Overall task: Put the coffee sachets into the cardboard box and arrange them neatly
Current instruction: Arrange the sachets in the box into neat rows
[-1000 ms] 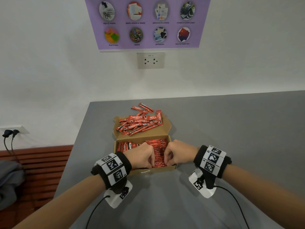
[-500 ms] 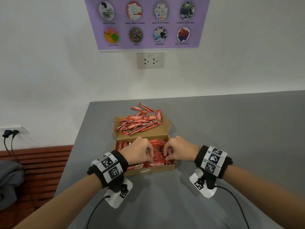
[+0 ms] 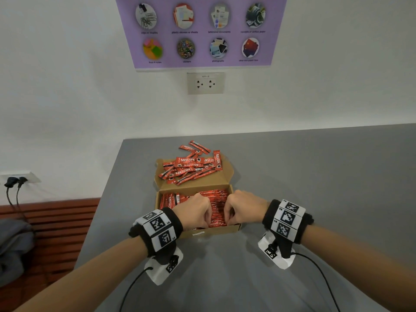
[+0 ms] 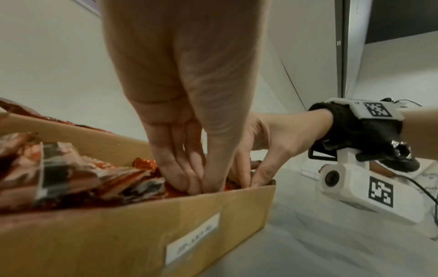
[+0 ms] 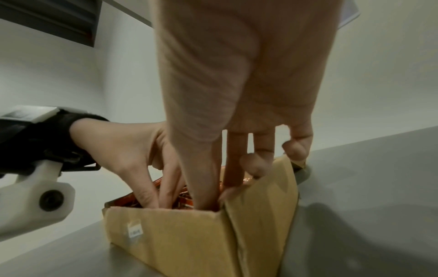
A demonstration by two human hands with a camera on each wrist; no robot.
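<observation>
Working at the near edge of the cardboard box (image 3: 216, 230), we have both hands inside it: the left hand (image 3: 194, 211) and the right hand (image 3: 244, 209) meet over the packed coffee sachets (image 3: 217, 207), fingers bent downward and their tips pushed in among the packets. The wrist views show the fingertips (image 4: 189, 183) buried between sachets at the front wall, but not whether any single packet is pinched, so we cannot tell if either hand grips one or merely presses the row into line. Within the box, the sachets stand on edge in a dense row; a few at the left end (image 3: 171, 199) look looser. Beyond, on the open lid flap (image 3: 227, 176), lies a loose pile of sachets (image 3: 191, 168), some spilling onto the grey surface (image 3: 315, 176). We judge the task roughly half done: the pile remains to be transferred and aligned.
</observation>
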